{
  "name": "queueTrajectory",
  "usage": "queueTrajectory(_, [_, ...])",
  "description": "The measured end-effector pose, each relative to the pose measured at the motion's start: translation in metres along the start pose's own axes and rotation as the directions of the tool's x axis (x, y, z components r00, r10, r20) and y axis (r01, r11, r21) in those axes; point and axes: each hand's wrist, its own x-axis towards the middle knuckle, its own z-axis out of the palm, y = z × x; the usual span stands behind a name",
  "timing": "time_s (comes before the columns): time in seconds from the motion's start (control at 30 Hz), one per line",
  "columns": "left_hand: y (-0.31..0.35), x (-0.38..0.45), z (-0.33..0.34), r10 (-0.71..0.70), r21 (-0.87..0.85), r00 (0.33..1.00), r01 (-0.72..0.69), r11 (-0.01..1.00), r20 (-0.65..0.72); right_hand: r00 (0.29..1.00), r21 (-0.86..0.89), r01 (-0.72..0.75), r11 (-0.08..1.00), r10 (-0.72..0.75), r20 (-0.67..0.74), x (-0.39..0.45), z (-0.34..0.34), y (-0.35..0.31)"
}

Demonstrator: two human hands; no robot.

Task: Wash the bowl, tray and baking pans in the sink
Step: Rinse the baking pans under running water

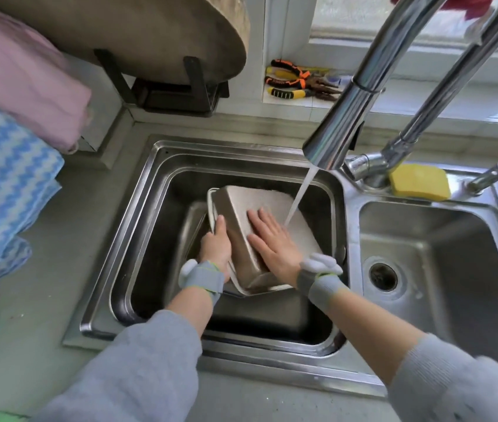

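Note:
A metal baking pan (267,205) lies upside down and tilted in the left sink basin (150,239). Water from the faucet (342,117) runs onto its upturned bottom. My left hand (215,245) grips the pan's left rim, fingers curled over the edge. My right hand (273,242) lies flat on the pan's bottom with straight fingers, just left of the water stream. Another metal tray or pan (193,220) sits underneath, mostly hidden.
A yellow sponge (418,181) sits on the sink ledge by the faucet base. The right basin (433,257) holds only its drain. Pliers (296,83) lie on the windowsill. Folded cloths (13,147) hang at the left; a round wooden board (150,35) stands behind the sink.

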Motion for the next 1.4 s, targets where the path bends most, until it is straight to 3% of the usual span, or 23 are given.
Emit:
queueTrajectory(0.03, [-0.003, 0.003, -0.007, -0.024, -0.021, 1.0, 0.024, 0.999, -0.004, 1.0, -0.008, -0.022, 1.0, 0.022, -0.004, -0.004, 0.003, 0.018])
queueTrajectory(0.1, [-0.007, 0.01, -0.021, -0.035, -0.035, 0.999, 0.036, 0.999, 0.019, 0.974, 0.026, -0.206, 0.978, 0.208, -0.086, -0.002, -0.004, 0.045])
queueTrajectory(0.17, [-0.011, 0.013, -0.03, -0.025, -0.075, 0.997, 0.031, 0.997, 0.073, 0.879, 0.259, -0.417, 0.871, 0.459, -0.131, 0.004, -0.02, 0.061])
queueTrajectory(0.23, [-0.015, 0.015, -0.041, 0.004, -0.113, 0.991, 0.011, 0.993, 0.13, 0.805, 0.502, -0.49, 0.712, 0.591, -0.052, 0.009, -0.033, 0.061])
queueTrajectory(0.33, [-0.021, 0.021, -0.057, 0.005, -0.102, 0.989, 0.01, 0.995, 0.145, 0.832, 0.672, -0.44, 0.595, 0.551, 0.057, 0.006, -0.05, 0.049])
queueTrajectory(0.43, [-0.016, 0.025, -0.065, -0.012, 0.056, 0.995, 0.007, 0.998, 0.094, 0.832, 0.753, -0.415, 0.511, 0.547, 0.087, 0.006, -0.059, 0.04])
queueTrajectory(0.6, [-0.002, 0.024, -0.045, -0.015, 0.149, 1.0, 0.012, 0.989, 0.019, 0.868, 0.81, -0.291, 0.509, 0.497, -0.001, 0.006, -0.067, 0.029])
queueTrajectory(0.73, [0.006, 0.012, -0.014, 0.026, 0.247, 1.0, -0.023, 0.969, -0.007, 0.83, 0.845, -0.248, 0.474, 0.554, -0.068, 0.001, -0.071, 0.03])
queueTrajectory(0.83, [0.011, 0.001, 0.002, 0.06, 0.359, 0.998, -0.063, 0.931, 0.018, 0.845, 0.846, -0.224, 0.484, 0.529, -0.079, -0.002, -0.073, 0.028])
queueTrajectory(1.03, [0.03, -0.041, 0.046, 0.172, 0.369, 0.943, -0.274, 0.888, 0.286, 0.84, 0.806, -0.194, 0.559, 0.52, -0.158, -0.005, -0.064, -0.001])
queueTrajectory(1.2, [0.032, -0.058, 0.043, 0.288, 0.35, 0.84, -0.469, 0.811, 0.46, 0.85, 0.854, -0.211, 0.475, 0.521, -0.079, -0.014, -0.064, -0.013])
queueTrajectory(1.4, [0.036, -0.075, -0.006, 0.209, 0.242, 0.773, -0.423, 0.873, 0.6, 0.884, 0.869, -0.246, 0.429, 0.467, 0.019, -0.017, -0.069, -0.037])
